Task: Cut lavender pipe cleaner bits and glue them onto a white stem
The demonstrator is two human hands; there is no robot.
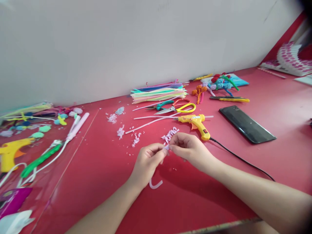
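My left hand [148, 162] is closed in a pinch on a pale lilac pipe cleaner, its curved end [156, 186] hanging out below the palm. Thumb and forefinger of my right hand [190, 150] pinch the same piece right beside the left fingertips. The part between the fingers is small and mostly covered. Just beyond the hands lies a pile of short lilac cut pieces [170, 134]. A yellow glue gun [195, 122] rests past my right hand, with yellow-handled scissors [175, 110] behind it.
Bundled pipe cleaners [158, 93] lie by the wall. Fluff clippings [120, 132] dot the middle. On the right are a black phone [246, 123], a black cord [240, 157] and pipe-cleaner flowers [219, 83]. At left are a pink wand-like tool [79, 125] and another yellow glue gun [12, 152].
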